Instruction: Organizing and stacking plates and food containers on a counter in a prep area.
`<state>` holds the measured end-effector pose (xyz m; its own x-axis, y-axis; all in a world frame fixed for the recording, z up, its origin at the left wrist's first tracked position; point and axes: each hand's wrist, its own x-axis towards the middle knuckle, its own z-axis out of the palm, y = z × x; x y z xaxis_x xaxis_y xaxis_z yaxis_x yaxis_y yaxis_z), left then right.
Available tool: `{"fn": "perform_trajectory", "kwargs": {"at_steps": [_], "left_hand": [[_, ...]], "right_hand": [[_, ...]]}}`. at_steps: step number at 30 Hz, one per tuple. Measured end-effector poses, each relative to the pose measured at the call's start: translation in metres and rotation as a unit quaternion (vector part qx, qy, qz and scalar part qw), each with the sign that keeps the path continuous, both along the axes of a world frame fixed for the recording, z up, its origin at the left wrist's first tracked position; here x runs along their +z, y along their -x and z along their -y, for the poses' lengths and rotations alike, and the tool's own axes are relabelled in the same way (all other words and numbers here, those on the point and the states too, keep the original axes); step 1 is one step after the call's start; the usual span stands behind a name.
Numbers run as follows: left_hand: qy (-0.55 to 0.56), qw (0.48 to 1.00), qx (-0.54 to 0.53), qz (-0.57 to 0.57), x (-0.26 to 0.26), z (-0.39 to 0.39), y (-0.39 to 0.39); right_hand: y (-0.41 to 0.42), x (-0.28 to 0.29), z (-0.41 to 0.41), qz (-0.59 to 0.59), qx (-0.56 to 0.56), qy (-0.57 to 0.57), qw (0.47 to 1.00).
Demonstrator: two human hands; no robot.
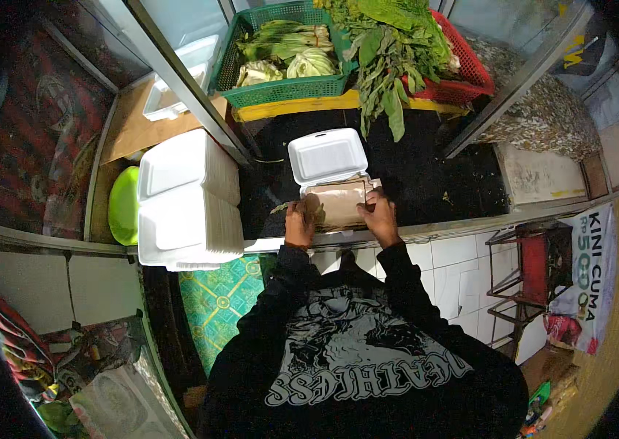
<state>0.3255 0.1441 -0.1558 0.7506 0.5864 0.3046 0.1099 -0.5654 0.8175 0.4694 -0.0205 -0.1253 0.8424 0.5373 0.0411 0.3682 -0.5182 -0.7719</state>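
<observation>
A white foam takeaway box (pixel 328 156) stands with its lid raised at the counter's front edge. Over its lower half lies a sheet of brown food paper (pixel 338 202), pale and glossy on its upper face. My left hand (pixel 300 222) is at the left edge of the paper, with a bit of green leaf by the fingers. At the right edge my right hand (pixel 380 215) has thumb and fingers closed on the paper. Left of the box rises a tall stack of open white foam boxes (pixel 189 203). How firmly the left fingers pinch is partly hidden.
Behind the dark counter (pixel 419 181) sit a green basket (pixel 287 90) of cabbages and leafy stalks and a red basket (pixel 468 85) with greens hanging over its front. Metal posts flank the counter. A white plastic tray (pixel 164 110) and a lime-green round object (pixel 123 206) are at left.
</observation>
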Motion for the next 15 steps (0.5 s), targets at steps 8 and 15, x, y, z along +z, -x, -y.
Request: {"fn": "perform_trajectory", "kwargs": {"at_steps": [8, 15], "left_hand": [[-0.023, 0.999, 0.006, -0.025, -0.012, -0.011, -0.001], [0.137, 0.989, -0.056, -0.022, 0.003, -0.016, 0.001]], "right_hand": [[0.009, 0.018, -0.012, 0.013, -0.043, 0.021, 0.999], [0.001, 0.022, 0.000, -0.017, -0.048, -0.023, 0.998]]}}
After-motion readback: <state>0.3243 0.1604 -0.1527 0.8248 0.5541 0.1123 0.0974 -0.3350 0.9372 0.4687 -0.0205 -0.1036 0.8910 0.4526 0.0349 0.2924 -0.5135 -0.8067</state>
